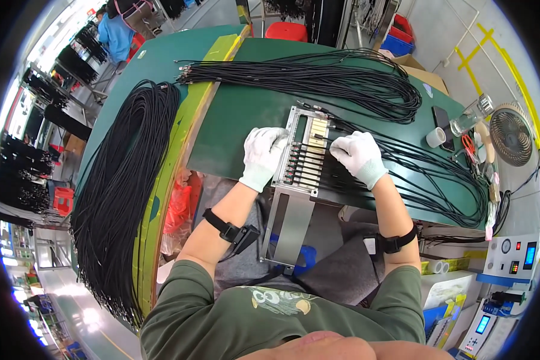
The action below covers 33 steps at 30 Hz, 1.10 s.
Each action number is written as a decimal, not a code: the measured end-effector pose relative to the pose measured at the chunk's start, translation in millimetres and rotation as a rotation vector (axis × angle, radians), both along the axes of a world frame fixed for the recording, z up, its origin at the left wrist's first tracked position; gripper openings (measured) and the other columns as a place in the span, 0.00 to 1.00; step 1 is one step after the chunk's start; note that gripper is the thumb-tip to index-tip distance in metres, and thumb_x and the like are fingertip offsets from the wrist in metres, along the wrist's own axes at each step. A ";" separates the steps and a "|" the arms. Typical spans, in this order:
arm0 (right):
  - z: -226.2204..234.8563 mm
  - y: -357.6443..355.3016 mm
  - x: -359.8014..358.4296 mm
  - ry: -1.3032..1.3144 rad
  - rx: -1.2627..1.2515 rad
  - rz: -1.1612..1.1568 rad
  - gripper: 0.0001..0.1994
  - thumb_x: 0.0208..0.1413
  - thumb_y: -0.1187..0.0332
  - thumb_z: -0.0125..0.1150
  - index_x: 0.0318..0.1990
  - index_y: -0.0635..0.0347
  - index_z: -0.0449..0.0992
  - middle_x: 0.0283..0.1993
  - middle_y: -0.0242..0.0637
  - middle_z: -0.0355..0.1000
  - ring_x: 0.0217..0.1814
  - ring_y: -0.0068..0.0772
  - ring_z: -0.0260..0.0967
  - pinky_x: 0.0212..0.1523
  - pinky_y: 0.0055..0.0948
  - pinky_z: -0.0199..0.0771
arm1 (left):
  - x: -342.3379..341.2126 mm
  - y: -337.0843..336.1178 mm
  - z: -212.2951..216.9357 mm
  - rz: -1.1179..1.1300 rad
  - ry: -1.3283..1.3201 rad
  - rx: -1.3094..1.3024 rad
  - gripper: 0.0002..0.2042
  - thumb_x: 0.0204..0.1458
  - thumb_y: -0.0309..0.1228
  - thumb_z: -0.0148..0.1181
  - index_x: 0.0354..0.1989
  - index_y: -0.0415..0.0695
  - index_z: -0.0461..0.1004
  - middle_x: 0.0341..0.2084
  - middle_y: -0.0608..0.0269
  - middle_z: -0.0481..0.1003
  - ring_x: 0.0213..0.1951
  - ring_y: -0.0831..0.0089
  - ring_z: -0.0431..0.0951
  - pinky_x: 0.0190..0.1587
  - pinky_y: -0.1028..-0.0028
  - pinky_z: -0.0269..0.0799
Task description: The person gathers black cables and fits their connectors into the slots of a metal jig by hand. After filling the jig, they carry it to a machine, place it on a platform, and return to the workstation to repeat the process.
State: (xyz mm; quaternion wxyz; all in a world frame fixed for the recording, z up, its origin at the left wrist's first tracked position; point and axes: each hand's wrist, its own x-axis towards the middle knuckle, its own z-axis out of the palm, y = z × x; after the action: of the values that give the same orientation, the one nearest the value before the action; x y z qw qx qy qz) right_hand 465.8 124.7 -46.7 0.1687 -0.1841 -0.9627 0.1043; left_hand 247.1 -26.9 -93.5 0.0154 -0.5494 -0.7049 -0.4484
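A metal fixture (293,120) with a row of narrow slots lies across the table's front edge. Black cables (402,157) run into several slots from the right, their ends lined up side by side. White-gloved, my left hand (263,155) rests at the fixture's left edge with its fingers drawn together; what they hold, if anything, is hidden. On the other side, my right hand (360,157), gloved too, pinches a black cable beside the upper slots. The fingertips partly cover that cable.
More black cables lie in a long bundle (318,81) at the back and a thick pile (126,156) at the left. A yellow-taped strip (183,126) divides the green table (228,129). A fan (511,135), glass bottle (471,117), white cup (436,137) and phone (443,123) stand or lie at right.
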 end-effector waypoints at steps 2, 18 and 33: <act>-0.2 0.3 -0.3 -0.007 0.009 0.001 0.07 0.53 0.61 0.62 0.31 0.50 0.81 0.28 0.32 0.77 0.34 0.41 0.70 0.41 0.39 0.68 | -1.8 -0.7 -0.9 -0.006 -0.004 -0.043 0.11 0.53 0.37 0.61 0.40 0.45 0.81 0.43 0.56 0.79 0.49 0.57 0.76 0.55 0.61 0.69; -7.9 -9.8 -7.2 0.129 0.073 0.004 0.07 0.55 0.59 0.61 0.32 0.48 0.78 0.26 0.28 0.73 0.37 0.37 0.68 0.40 0.37 0.63 | 19.2 5.0 7.7 -0.088 0.054 0.101 0.13 0.55 0.36 0.62 0.46 0.48 0.80 0.51 0.52 0.76 0.55 0.53 0.73 0.59 0.61 0.68; -11.2 -8.6 -8.3 0.048 0.156 -0.063 0.08 0.54 0.57 0.63 0.32 0.49 0.78 0.28 0.29 0.73 0.38 0.38 0.68 0.40 0.38 0.65 | 31.4 8.9 17.7 -0.110 0.300 -0.102 0.15 0.48 0.45 0.65 0.44 0.60 0.83 0.59 0.48 0.69 0.62 0.46 0.64 0.66 0.50 0.56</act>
State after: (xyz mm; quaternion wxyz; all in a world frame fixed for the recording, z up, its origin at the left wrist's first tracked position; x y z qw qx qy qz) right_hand 457.5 116.1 -57.9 0.2085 -0.1979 -0.9574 0.0283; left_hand 278.5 -18.1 -75.8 0.0677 -0.6480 -0.6854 -0.3251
